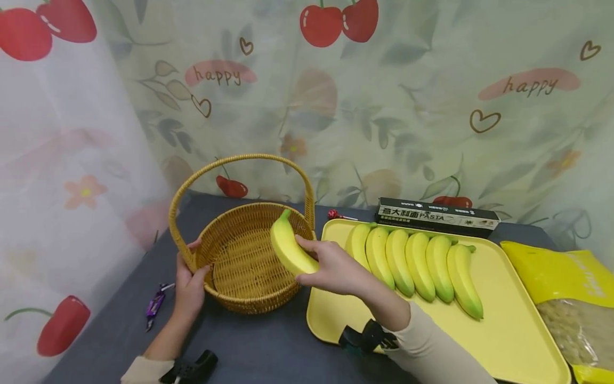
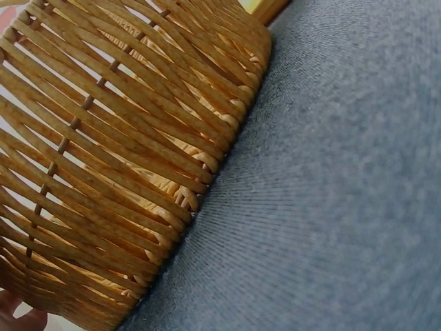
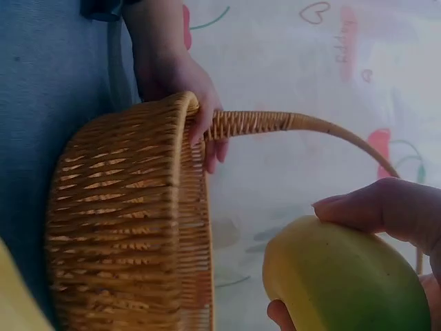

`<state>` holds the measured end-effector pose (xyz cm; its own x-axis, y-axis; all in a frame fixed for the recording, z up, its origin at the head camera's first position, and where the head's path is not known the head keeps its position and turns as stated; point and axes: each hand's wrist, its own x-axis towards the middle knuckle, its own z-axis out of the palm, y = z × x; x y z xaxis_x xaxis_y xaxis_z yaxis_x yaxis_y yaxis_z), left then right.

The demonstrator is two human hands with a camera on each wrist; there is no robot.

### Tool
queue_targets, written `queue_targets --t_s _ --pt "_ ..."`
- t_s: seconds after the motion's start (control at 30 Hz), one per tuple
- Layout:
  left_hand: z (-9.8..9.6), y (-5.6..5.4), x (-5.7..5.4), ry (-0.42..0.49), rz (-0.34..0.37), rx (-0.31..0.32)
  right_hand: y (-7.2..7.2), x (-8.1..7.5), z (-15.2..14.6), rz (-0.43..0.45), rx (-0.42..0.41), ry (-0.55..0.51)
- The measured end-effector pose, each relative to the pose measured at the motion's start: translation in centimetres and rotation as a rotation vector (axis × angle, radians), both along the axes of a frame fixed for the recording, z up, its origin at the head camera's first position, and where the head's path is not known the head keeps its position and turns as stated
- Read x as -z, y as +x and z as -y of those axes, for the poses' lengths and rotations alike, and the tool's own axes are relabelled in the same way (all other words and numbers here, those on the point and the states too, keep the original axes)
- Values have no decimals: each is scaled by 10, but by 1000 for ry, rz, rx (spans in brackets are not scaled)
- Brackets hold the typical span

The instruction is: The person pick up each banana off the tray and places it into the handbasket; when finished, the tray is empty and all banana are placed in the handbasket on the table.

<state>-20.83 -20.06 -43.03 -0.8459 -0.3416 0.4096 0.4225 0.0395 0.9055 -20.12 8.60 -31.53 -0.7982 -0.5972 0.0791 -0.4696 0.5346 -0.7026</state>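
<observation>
A round wicker basket (image 1: 249, 305) with a tall arched handle stands on the dark table, its woven floor bare. My left hand (image 1: 190, 288) grips the basket's left rim beside the foot of the handle, thumb over the edge. Between the thumb and fingers of my right hand (image 1: 333, 266) is a yellow banana (image 1: 291, 248), held over the right side of the basket. In the right wrist view the banana (image 3: 337, 276) shows its greenish end close up, with the basket (image 3: 124, 221) beyond. Several more bananas (image 1: 417, 264) lie in a row on a yellow tray (image 1: 508, 341).
Behind the tray stands a black pasta box (image 1: 436, 216), with a red lollipop (image 1: 334, 214) to its left. A yellow bag (image 1: 571, 298) with a see-through window lies at the right. A purple-wrapped candy (image 1: 155, 306) is left of the basket. A printed curtain (image 1: 268, 117) hangs behind.
</observation>
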Motion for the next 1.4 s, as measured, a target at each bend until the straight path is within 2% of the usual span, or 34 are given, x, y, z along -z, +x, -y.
queue_targets --t_s 0.2,0.33,0.47,0.6,0.8,0.93,1.03,1.17,1.4 --pt "-2 -2 -1 -30 24 -1 -15 -15 28 -70 -82 92" --pt "-2 0 -3 -51 49 -10 -29 -17 47 -115 -115 163" --pt "-1 0 -4 -56 53 -13 -44 -16 64 -76 -154 216" --pt "0 0 -2 -49 24 -19 -58 -14 80 -5 -217 236" --pt "2 -2 1 -46 -11 -6 -71 -7 100 53 -300 240" --pt "3 -1 0 -46 4 -13 -76 -2 113 117 -309 229" --pt "4 0 -1 -47 9 -13 -77 1 121 147 -287 233" --pt "5 0 0 -26 4 -6 -80 8 131 164 -250 235" --pt "4 1 1 0 6 6 -84 22 147 184 -234 271"
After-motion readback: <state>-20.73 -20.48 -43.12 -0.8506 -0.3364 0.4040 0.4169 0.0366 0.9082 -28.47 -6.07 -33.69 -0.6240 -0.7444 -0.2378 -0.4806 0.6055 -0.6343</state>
